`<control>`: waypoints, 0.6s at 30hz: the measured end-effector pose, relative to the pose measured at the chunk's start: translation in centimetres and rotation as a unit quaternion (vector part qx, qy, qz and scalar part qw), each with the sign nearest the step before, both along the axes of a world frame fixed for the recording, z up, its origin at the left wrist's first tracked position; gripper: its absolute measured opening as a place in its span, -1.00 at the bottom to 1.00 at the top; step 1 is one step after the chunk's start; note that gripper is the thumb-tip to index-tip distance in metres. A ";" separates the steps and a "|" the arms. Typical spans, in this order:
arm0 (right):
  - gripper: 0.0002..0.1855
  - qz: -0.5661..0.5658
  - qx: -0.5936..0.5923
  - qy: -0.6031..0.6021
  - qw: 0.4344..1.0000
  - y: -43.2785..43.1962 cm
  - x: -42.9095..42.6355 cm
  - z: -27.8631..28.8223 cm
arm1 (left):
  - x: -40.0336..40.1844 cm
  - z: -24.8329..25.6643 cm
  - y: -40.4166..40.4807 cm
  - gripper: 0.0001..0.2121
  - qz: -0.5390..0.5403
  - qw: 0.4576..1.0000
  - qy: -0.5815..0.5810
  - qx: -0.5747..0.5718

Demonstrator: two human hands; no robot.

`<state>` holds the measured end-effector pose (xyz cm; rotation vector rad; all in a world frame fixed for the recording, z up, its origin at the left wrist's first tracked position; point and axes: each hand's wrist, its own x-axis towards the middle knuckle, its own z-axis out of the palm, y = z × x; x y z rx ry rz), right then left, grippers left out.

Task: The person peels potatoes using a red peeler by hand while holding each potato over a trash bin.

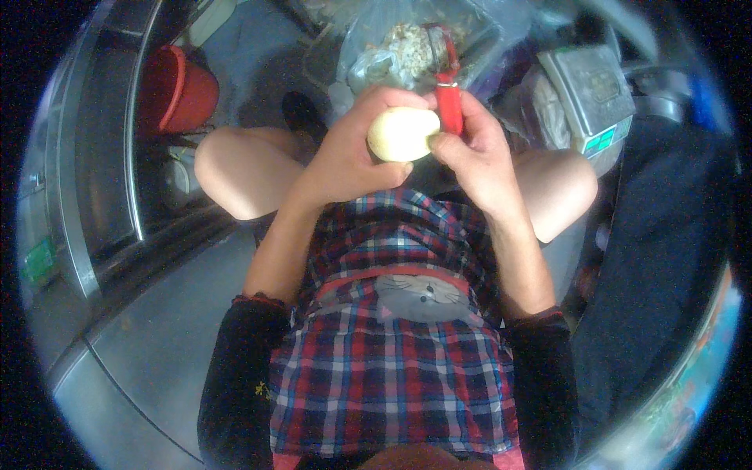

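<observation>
My left hand (352, 153) is wrapped around a pale, rounded, smooth piece of produce (402, 135), which looks peeled; I cannot tell its exact kind. In my right hand (479, 153) is a red-handled peeler (449, 100), its head pointing away from me. The right thumb tip touches the right end of the pale produce. Both hands are close together above my lap, over a plaid apron (393, 376). Past the peeler's head lies a clear plastic bag (367, 35) with whitish scraps (408, 50) in it.
A red bucket (197, 94) is tipped at the left, near a metal-framed cabinet (108, 147). A metal-topped weighing scale (590, 88) with a lit display stands at the right, beside a whitish plastic bag (543, 111). A dark surface (658, 235) runs along my right side.
</observation>
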<state>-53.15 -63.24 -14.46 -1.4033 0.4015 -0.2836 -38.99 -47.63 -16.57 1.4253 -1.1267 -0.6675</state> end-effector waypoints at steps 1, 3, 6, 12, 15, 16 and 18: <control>-0.56 -0.004 0.008 -0.003 1.000 0.0 -0.1 -0.1 | -0.1 -0.1 0.0 -0.36 -0.001 1.000 0.000 0.000; -0.56 0.001 0.028 0.019 0.999 -0.5 -0.4 -0.6 | -0.3 -0.2 0.1 -0.34 0.005 0.998 0.068 -0.002; -0.56 0.014 0.068 0.034 0.997 -0.8 -0.6 -0.5 | -0.3 -0.3 0.6 -0.31 0.035 0.993 0.112 -0.003; -0.56 -0.002 -0.011 -0.006 1.000 0.6 0.5 0.7 | -0.2 -0.1 0.5 -0.34 0.016 0.996 0.082 -0.031; -0.58 0.000 0.030 -0.002 1.000 0.6 0.5 0.5 | -0.1 0.0 0.8 -0.33 0.009 0.996 0.088 -0.027; -0.59 -0.001 0.056 -0.005 0.998 0.6 0.5 0.3 | -0.1 -0.1 0.8 -0.33 0.009 0.996 0.088 -0.027; -0.59 0.010 0.086 0.003 0.996 -0.2 0.3 -0.7 | -0.2 -0.7 0.9 -0.24 0.025 0.990 0.139 -0.007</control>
